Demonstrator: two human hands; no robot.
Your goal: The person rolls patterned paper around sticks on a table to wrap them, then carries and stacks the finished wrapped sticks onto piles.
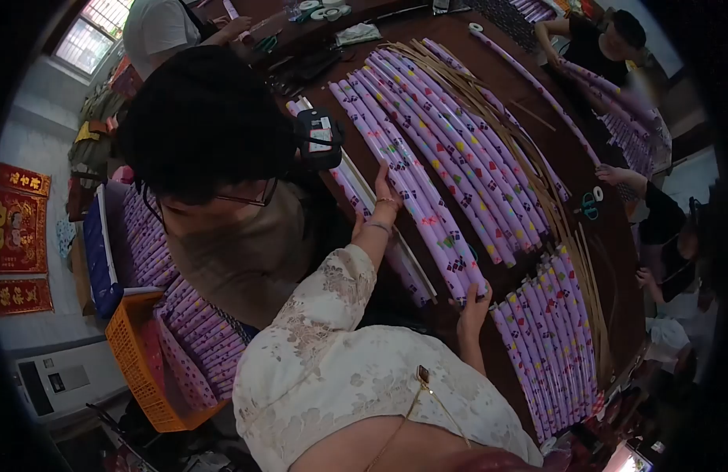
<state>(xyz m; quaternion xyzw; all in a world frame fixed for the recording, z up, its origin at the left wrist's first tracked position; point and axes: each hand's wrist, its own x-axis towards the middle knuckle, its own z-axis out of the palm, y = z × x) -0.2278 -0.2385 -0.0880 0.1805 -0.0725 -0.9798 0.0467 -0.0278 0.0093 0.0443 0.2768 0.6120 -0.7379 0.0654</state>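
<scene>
Two or so long purple rolls of printed paper or film [421, 206] lie side by side on the brown table in front of me. My left hand [386, 189] is against their left side around mid-length, fingers curled on the edge. Around the near end is my right hand [473, 308], its fingers closed on the rolls. Left of my left hand lies another purple roll with a pale strip [403, 263] beside it. A row of similar rolls [458, 149] lies to the right, and a shorter-looking bundle [549, 346] lies by my right hand.
A co-worker with glasses [222, 236] stands close on my left. An orange crate [140, 362] and a blue-edged bin [104, 267] hold more rolls. Thin brown strips [569, 228] lie across the table [624, 275]. Scissors [589, 206] lie near other workers at the right.
</scene>
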